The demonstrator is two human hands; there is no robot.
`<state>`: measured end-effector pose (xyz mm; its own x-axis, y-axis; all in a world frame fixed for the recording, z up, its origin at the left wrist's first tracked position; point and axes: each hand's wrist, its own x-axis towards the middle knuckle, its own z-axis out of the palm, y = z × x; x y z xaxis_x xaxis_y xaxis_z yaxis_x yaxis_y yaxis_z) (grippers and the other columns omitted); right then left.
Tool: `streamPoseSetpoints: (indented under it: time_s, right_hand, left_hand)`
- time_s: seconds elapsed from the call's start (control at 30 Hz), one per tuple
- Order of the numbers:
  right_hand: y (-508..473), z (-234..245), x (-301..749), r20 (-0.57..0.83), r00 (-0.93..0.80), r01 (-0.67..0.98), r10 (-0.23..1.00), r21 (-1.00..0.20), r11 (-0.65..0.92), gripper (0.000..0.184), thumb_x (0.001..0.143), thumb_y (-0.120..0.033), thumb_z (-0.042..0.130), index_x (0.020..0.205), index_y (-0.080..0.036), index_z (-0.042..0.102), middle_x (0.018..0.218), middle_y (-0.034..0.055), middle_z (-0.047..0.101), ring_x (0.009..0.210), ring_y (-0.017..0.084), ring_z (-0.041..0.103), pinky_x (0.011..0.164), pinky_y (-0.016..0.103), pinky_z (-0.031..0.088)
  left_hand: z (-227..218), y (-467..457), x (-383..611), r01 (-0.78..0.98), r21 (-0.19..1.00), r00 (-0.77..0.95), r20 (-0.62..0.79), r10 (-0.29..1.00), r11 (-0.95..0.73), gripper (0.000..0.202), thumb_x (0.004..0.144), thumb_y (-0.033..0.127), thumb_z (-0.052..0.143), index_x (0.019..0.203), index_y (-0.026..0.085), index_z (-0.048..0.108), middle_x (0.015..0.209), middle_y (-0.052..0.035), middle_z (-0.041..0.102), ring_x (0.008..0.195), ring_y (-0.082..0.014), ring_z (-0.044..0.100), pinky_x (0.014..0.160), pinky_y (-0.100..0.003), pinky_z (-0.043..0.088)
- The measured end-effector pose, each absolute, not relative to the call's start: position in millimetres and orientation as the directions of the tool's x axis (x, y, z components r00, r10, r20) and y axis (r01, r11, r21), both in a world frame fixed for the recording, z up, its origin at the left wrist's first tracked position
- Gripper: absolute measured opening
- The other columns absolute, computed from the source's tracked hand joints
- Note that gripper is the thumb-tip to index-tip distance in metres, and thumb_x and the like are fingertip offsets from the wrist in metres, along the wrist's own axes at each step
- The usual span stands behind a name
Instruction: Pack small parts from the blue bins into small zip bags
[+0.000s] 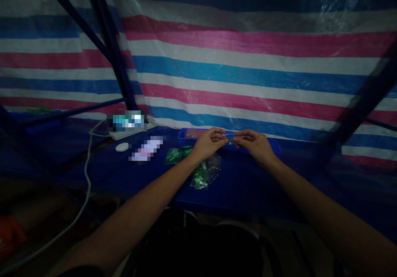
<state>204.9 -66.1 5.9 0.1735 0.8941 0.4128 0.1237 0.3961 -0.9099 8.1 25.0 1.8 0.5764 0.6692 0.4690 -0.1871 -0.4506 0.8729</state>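
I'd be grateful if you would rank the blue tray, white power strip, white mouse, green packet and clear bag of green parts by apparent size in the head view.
1. Blue tray, partly hidden
2. White power strip
3. Green packet and clear bag of green parts: too alike to rank
4. White mouse

light: dim, shadowy | lower frame: near black | edges: bowed | hands [209,143]: perhaps slightly soft

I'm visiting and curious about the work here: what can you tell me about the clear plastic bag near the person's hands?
A crumpled clear plastic bag lies on the dark blue tabletop, just below the left hand. Small green pieces show inside, too dim to identify. It sits beside the left forearm; whether they touch is unclear.
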Motion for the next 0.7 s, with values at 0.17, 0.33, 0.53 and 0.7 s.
streamPoseSetpoints:
  time_s: [0.17, 0.33, 0.53, 0.7]
  right_hand:
    - [-68, 7, 203, 0.411, 0.178, 0.117, 0.894, -0.911, 0.396, 0.037, 0.072, -0.041, 0.085, 0.098, -0.020, 0.071, 0.088, 0.0063, 0.076, 0.076, 0.020, 0.072, 0.078, 0.038, 0.060]
    - [-68, 6, 202, 0.397, 0.153, 0.102, 0.905, -0.917, 0.385, 0.038, 0.071, -0.041, 0.085, 0.099, -0.020, 0.070, 0.091, 0.0064, 0.076, 0.082, 0.021, 0.073, 0.084, 0.040, 0.060]
    - [-64, 4, 205, 0.434, 0.163, 0.183, 0.886, -0.896, 0.405, 0.036, 0.073, -0.042, 0.083, 0.097, -0.020, 0.068, 0.087, 0.0054, 0.074, 0.077, 0.019, 0.071, 0.078, 0.037, 0.059]
    - [-69, 7, 203, 0.583, 0.168, 0.432, 0.795, -0.768, 0.472, 0.029, 0.079, -0.040, 0.076, 0.100, -0.021, 0.068, 0.090, 0.0060, 0.073, 0.083, 0.021, 0.069, 0.080, 0.037, 0.057]
  left_hand:
    - [3, 22, 7, -0.174, 0.878, 0.598, 0.454, 0.661, -0.446, 0.038, 0.079, 0.027, 0.080, 0.110, 0.015, 0.061, 0.092, -0.0081, 0.073, 0.081, -0.0140, 0.069, 0.074, -0.026, 0.052]
    - [2, 24, 7, -0.178, 0.864, 0.582, 0.478, 0.657, -0.471, 0.039, 0.081, 0.027, 0.079, 0.114, 0.017, 0.060, 0.093, -0.0077, 0.073, 0.083, -0.0152, 0.070, 0.074, -0.026, 0.053]
    - [4, 18, 6, -0.105, 0.813, 0.546, 0.529, 0.650, -0.573, 0.039, 0.082, 0.028, 0.077, 0.115, 0.016, 0.061, 0.103, -0.0102, 0.072, 0.086, -0.0165, 0.069, 0.076, -0.029, 0.054]
    - [10, 10, 4, 0.013, 0.719, 0.529, 0.585, 0.615, -0.695, 0.037, 0.088, 0.034, 0.071, 0.121, 0.019, 0.065, 0.095, -0.0072, 0.072, 0.077, -0.0161, 0.067, 0.071, -0.029, 0.054]
